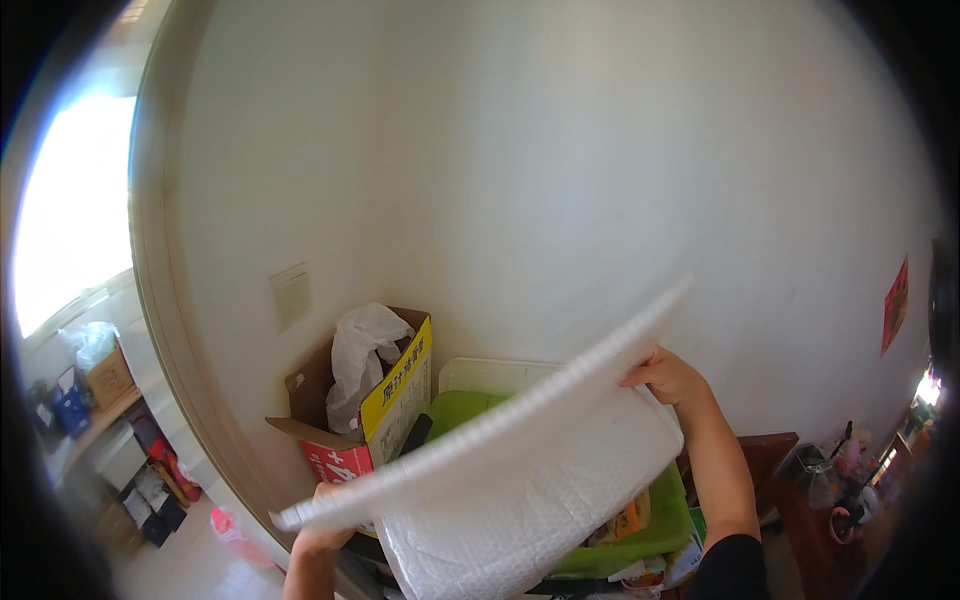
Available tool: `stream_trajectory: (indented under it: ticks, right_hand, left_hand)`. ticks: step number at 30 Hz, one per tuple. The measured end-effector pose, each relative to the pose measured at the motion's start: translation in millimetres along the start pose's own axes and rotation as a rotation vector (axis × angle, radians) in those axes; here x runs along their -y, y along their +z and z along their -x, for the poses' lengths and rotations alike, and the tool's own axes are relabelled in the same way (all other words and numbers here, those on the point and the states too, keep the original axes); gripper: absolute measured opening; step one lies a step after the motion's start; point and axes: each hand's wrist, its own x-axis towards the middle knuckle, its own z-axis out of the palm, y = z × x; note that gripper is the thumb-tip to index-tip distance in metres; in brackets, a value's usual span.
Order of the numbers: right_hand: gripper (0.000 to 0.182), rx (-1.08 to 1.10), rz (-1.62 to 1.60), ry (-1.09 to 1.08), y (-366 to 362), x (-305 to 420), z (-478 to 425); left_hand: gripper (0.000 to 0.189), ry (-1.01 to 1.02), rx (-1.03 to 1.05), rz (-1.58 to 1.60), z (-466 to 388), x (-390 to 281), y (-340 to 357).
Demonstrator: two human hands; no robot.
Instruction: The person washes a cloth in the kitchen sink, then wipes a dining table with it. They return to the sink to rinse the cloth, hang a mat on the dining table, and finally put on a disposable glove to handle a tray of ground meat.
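Observation:
A large white sheet [517, 480], with a quilted-looking surface and a ribbed edge, slants across the view, its right end higher. My left hand [326, 517] grips it near the lower left end; the sheet hides most of the fingers. On the right, my right hand [664, 375] pinches its edge between thumb and fingers. Beneath the sheet, partly covered, is a green plastic basin [667, 517] with a yellow-orange packet [634, 517] in it. Behind that basin shows the rim of a pale container [495, 371].
An open cardboard box [397, 405] holding a white plastic bag [367, 360] stands against the wall at left. A light switch [291, 295] is above it. A pink bag [240, 536] lies at lower left. Brown wooden furniture [825, 540] bears small items at right.

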Motion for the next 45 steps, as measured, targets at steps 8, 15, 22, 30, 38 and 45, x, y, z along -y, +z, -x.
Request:
stream_trajectory:
  ticks: [8, 15, 22, 30, 38, 45]
  right_hand:
    - [0.010, 0.554, -0.050, -0.216, 35, 28, -37]
    - [0.051, 0.586, -0.269, -0.276, 62, 56, -60]
    - [0.098, 0.647, -0.610, -0.318, 68, -9, -64]
    - [0.046, 0.160, -0.105, -0.326, 72, 50, -89]
    - [0.032, -0.341, -0.075, -0.721, 44, 89, -155]
    - [0.033, -0.121, 0.043, -0.596, 77, 62, -228]
  left_hand:
    - [0.077, -0.400, 0.290, -0.478, -51, -64, 52]
    - [0.071, -0.421, 0.380, -0.366, -90, -72, 96]
    - [0.066, 0.008, -0.205, -0.331, -125, -94, 85]
    - [0.061, 0.322, -0.286, -0.485, -158, -110, 81]
    - [0.081, -0.082, -0.307, -1.548, -163, -32, -55]
    - [0.096, -0.621, -0.105, -1.335, -222, 33, -57]
